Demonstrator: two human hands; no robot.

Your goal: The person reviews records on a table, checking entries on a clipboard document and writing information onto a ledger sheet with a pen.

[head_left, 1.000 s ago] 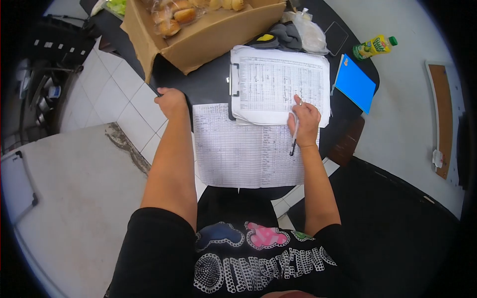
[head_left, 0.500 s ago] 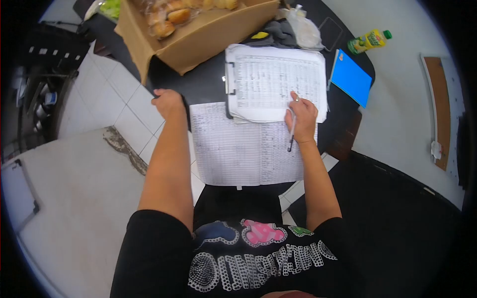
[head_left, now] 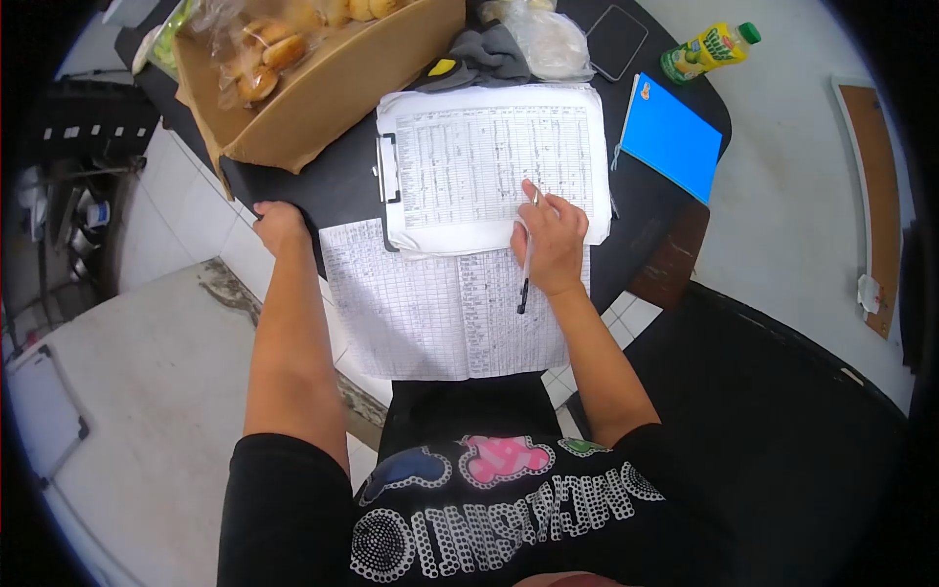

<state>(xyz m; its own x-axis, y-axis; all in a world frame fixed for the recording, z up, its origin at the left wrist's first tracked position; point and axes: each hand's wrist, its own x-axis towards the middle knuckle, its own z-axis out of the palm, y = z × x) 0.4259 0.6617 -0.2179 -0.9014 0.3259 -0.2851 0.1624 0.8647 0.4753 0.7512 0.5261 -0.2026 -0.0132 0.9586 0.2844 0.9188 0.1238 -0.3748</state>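
Note:
A clipboard [head_left: 389, 220] with a stack of printed table sheets [head_left: 460, 147] lies on the black table, overlapping the top of an open ruled notebook [head_left: 391, 313] filled with handwriting. My right hand [head_left: 554, 245] rests on the lower right of the sheets with a pen [head_left: 525, 279] held in it. Its index finger points onto the printed rows, and the pen's dark end hangs down toward me. At the table's left edge, my left hand [head_left: 284, 227] is closed round the rim, its fingers partly hidden. The notebook's lower part extends past the table's near edge.
A cardboard box [head_left: 323, 108] with bagged bread rolls [head_left: 279, 54] stands at the back left. Behind the clipboard are grey gloves [head_left: 484, 57] and a clear plastic bag [head_left: 553, 44]. To the right lie a blue notebook [head_left: 675, 137] and a green-capped bottle [head_left: 709, 54].
The camera view has shifted, so the table and everything on it appear farther left. My right finger stays at about the same spot on the sheets, and my left hand remains at the table edge.

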